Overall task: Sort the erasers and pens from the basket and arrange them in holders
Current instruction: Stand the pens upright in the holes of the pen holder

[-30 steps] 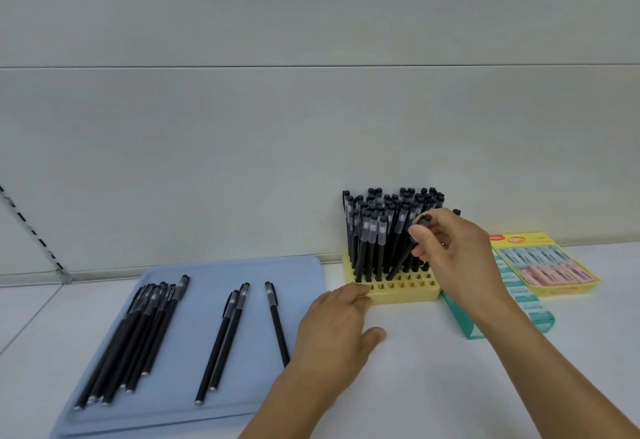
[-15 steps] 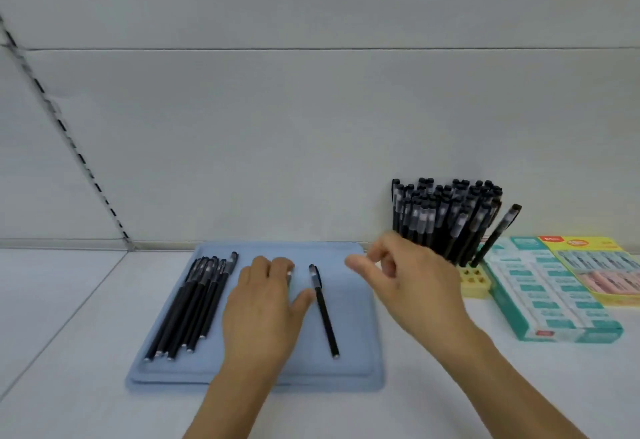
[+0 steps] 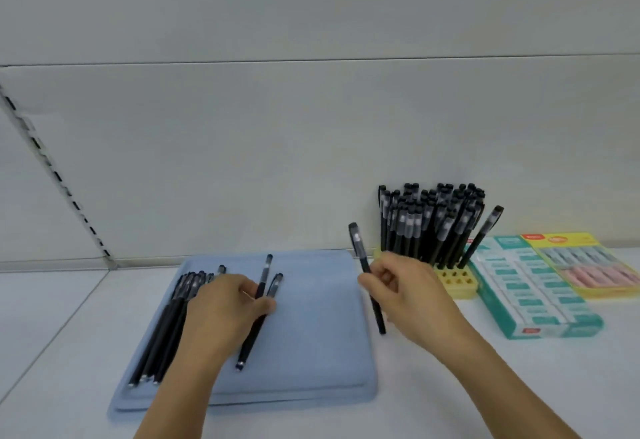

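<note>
We see a pale surface point(image 3: 311, 421) running back to a grey wall panel point(image 3: 311, 144), with open room in front of the tray and between our two forearms. A flat blue tray point(image 3: 322, 334) lies left of centre; its right half is bare, and its right edge sits just beside our right hand. To the right, a teal eraser box point(image 3: 533, 296) and a yellow eraser pack point(image 3: 588, 265) lie side by side, the teal one touching or just beside the yellow pen holder point(image 3: 453, 282) at the wall. The holder is crowded with upright black pens point(image 3: 429, 223), one at the right edge leaning outward, and only its front rows of holes stand free. A bundle of pens point(image 3: 162, 338) lies along the tray's left side, caps toward the wall, long axes running front to back with a slight lean right. Our left hand point(image 3: 225, 314) is closed on two pens point(image 3: 258, 314), which fan apart at the cap ends and point away from us, tips down toward the tray's middle. Our right hand point(image 3: 405, 296) pinches a single pen point(image 3: 363, 265) over the tray's right edge, lifted clear, its cap up and tilted left, tip toward us.
</note>
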### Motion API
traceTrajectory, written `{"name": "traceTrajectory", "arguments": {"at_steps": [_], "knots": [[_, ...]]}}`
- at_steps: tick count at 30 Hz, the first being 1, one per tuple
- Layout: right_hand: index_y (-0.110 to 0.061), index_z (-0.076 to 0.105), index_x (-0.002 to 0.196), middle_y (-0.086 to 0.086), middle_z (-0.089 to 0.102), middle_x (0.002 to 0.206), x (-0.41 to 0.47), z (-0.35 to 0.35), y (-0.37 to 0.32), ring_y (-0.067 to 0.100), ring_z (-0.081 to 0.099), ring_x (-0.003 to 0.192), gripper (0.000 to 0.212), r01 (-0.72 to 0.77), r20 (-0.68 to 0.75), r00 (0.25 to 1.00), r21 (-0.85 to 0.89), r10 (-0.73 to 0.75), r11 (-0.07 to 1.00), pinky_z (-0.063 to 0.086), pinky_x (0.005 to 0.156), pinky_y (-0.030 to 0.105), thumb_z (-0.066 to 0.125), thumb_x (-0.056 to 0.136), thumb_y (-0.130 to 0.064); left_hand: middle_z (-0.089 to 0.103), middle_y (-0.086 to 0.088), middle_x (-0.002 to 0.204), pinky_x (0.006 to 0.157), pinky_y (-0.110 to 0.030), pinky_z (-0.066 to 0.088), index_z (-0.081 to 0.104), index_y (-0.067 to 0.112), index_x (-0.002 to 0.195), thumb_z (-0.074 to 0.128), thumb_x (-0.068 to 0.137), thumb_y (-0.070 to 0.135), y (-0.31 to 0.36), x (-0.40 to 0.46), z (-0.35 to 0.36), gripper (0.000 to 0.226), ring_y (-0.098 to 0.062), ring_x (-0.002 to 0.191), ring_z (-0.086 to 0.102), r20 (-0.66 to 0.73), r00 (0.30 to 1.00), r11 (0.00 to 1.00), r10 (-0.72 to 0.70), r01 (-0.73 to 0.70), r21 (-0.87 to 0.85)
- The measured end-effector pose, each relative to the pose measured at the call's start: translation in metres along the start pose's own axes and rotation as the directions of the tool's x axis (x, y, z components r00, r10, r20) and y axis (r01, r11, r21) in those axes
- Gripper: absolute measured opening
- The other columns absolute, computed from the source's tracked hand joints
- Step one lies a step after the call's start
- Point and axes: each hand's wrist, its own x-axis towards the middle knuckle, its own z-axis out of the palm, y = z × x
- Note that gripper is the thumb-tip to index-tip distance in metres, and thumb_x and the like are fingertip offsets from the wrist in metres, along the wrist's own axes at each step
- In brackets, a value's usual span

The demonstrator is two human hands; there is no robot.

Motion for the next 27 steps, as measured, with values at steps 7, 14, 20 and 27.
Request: {"name": "traceTrajectory", "arguments": {"at_steps": [7,14,20,27], "knots": [[-0.030,0.055,0.080,-0.010,0.071,0.078,-0.007,-0.069,0.060,0.011,0.069,0.078,0.015,-0.008,-0.457,0.885,0.172,0.087,0.985,0.056,0.070,0.043,0.065,0.089,-0.023,0.070,0.007,0.076,0.060,-0.023,0.058,0.070,0.033,0.091,0.070,0.086,0.015,0.050,-0.008,0.017,0.018,-0.013,0.069,0.071,-0.140,0.980,0.767,0.144,-0.200,-0.610],[-0.024,0.057,0.085,-0.006,0.071,0.084,0.012,-0.059,0.078,0.010,0.068,0.083,0.010,-0.015,-0.406,0.913,0.084,0.048,0.996,0.055,0.070,0.032,0.064,0.092,-0.021,0.070,-0.002,0.081,0.063,-0.024,0.058,0.069,0.026,0.103,0.067,0.089,0.009,0.069,-0.020,0.041,0.022,-0.017,0.076,0.073,-0.066,0.982,0.637,0.175,-0.164,-0.754],[-0.013,0.061,0.083,-0.002,0.070,0.079,0.015,-0.050,0.084,0.015,0.068,0.076,0.011,-0.106,-0.291,0.950,0.029,0.110,0.994,0.057,0.073,0.040,0.064,0.092,-0.018,0.071,0.001,0.078,0.065,-0.024,0.058,0.071,0.033,0.097,0.068,0.088,0.011,0.080,-0.026,0.048,0.024,-0.017,0.077,0.073,-0.040,0.976,0.629,0.214,-0.169,-0.759],[-0.033,0.056,0.088,-0.010,0.059,0.075,-0.003,-0.062,0.060,0.005,0.055,0.070,0.015,-0.069,-0.442,0.894,0.027,0.074,0.997,0.043,0.059,0.026,0.064,0.086,-0.045,0.073,0.007,0.081,0.073,-0.031,0.060,0.072,0.044,0.093,0.071,0.085,0.016,0.102,-0.041,0.062,0.029,-0.013,0.079,0.071,-0.007,0.943,0.648,0.332,-0.234,-0.725]]}}
